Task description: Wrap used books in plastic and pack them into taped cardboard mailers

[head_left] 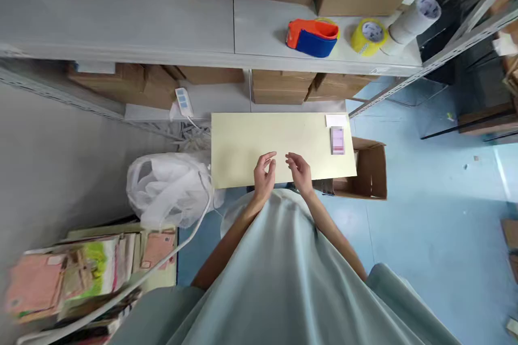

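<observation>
Over the front part of a pale yellow tabletop [251, 140], my left hand [264, 177] is raised with fingers loosely curved and the thumb apart. It is open and holds nothing. My right hand [300, 174] mirrors it a short gap away, also open, with nothing between its fingers. Whether either hand touches the tabletop, I cannot tell. Closest to my right hand is a small pink-and-white card or packet [337, 140], its face blurred out. Just behind that lies a white slip of paper [335, 120].
An open cardboard box [374, 170] stands right of the table. White plastic bags [170, 186] bulge at the left, near stacked papers [40, 283] and a white cable [133, 280]. The shelf [162, 21] behind holds boxes, an orange-and-blue tape dispenser [313, 38] and tape rolls [369, 36].
</observation>
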Action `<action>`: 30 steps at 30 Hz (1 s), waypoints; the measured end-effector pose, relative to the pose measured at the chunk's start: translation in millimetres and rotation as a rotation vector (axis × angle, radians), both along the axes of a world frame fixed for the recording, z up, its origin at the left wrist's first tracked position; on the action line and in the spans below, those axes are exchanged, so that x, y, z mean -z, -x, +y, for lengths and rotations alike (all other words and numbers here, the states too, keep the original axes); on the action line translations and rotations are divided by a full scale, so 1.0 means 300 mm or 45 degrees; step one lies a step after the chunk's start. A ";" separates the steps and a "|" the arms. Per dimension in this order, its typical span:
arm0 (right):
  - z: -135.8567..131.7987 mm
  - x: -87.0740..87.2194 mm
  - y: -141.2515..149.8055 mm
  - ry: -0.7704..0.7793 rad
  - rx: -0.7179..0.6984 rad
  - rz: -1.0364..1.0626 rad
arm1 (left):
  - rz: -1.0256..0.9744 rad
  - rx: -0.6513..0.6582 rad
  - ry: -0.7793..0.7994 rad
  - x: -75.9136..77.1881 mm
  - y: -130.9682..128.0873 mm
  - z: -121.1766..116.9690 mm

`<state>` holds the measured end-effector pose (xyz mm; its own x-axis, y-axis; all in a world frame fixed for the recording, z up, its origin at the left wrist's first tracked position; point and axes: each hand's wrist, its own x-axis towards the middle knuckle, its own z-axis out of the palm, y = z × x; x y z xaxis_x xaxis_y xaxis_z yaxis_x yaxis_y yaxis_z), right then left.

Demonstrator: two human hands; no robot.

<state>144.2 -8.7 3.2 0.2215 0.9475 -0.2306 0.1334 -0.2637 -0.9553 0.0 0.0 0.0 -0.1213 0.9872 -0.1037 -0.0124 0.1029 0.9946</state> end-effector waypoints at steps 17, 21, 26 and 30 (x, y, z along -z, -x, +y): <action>0.029 0.068 -0.372 0.051 -0.069 0.263 | 0.174 -0.090 0.025 0.042 -0.395 -0.026; 0.008 0.085 -0.443 0.081 -0.063 0.254 | 0.177 -0.108 0.042 0.051 -0.467 -0.037; 0.004 0.092 -0.489 0.097 -0.080 0.267 | 0.189 -0.159 0.085 0.051 -0.512 -0.051; 0.020 0.087 -0.489 0.079 -0.093 0.260 | 0.150 -0.170 0.084 0.047 -0.520 -0.043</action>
<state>290.9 -2.6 -22.9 0.0956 0.9420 -0.3218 -0.0405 -0.3193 -0.9468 156.0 -13.0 -14.1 -0.2656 0.9531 -0.1449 0.0859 0.1731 0.9811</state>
